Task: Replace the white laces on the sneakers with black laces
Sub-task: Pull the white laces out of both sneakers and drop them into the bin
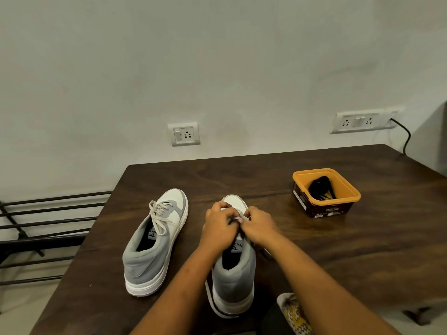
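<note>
Our left hand (219, 224) and right hand (260, 228) both pinch a black lace (233, 221) on the right shoe (234, 279); the left shoe (150, 252) has white laces (158, 218), not yet swapped.

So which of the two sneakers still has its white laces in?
The left sneaker, standing untouched, white laces tied. At the other sneaker, left hand and right hand pinch a dark lace.

Dark wood table (338, 250) against plain wall. Single switch socket (184, 134) mid-wall, double socket panel (358, 122) to the right with black cable (407, 137) plugged in. Black metal rack (48, 221) left of table. Yellow patterned fabric (294, 315) at bottom edge.
</note>
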{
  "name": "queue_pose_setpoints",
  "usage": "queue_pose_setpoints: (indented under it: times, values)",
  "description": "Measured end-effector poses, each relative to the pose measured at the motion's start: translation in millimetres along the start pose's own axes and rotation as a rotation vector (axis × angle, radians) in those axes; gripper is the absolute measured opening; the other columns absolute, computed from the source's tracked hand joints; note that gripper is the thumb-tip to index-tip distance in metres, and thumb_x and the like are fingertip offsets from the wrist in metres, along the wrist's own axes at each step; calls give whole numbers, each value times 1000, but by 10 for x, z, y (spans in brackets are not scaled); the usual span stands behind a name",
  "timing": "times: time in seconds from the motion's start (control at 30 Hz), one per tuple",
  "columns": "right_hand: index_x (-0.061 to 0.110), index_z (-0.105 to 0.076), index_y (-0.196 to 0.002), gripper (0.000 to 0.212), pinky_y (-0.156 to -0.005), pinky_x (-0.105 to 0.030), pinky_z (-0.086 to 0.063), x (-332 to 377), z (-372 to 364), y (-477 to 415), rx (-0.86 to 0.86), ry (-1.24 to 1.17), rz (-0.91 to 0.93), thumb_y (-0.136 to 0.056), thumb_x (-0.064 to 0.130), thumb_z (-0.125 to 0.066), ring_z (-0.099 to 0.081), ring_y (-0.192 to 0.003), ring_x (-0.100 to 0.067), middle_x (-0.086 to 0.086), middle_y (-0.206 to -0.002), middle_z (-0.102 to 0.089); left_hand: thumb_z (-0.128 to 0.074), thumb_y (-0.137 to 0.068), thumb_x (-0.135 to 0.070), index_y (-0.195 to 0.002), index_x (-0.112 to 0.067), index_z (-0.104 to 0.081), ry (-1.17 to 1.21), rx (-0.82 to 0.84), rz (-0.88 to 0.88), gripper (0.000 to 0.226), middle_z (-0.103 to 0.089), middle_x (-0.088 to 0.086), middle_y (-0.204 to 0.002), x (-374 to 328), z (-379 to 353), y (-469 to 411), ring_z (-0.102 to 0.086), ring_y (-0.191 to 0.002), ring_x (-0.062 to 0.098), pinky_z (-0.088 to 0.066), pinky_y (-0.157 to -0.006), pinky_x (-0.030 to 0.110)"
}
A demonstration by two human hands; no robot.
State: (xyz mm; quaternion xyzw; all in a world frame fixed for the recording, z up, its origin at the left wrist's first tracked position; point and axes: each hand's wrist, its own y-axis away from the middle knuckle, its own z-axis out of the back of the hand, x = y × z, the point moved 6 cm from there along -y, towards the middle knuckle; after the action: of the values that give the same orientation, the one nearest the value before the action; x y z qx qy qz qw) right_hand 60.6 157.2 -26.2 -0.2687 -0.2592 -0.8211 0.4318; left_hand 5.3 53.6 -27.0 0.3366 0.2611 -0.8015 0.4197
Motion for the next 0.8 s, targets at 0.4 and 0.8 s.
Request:
queue_pose_setpoints:
  times: [0.4, 0.8]
  values:
    - [17, -48, -119, 25, -90, -42, -46, -38, -28, -36, -44, 231, -15, -96, 26, -42, -54, -112, -34, -11, -124, -55, -63, -88, -22, -70, -18, -43, 321, -50, 160, 28, -43, -2, -62, 109, 373, -102, -40, -59, 14, -38, -61, 30]
    - [18, -49, -121, 28, -90, -42, -44, 21, 0, 42, -69, 257, 11, -95, 27, -45, -53, -115, -34, -9, -128, -51, -47, -91, -32, -108, -27, -69, -610, 67, -69, 28, -51, 2, -114, -281, 134, 6, -53, -110, 23, -44, -85, 36]
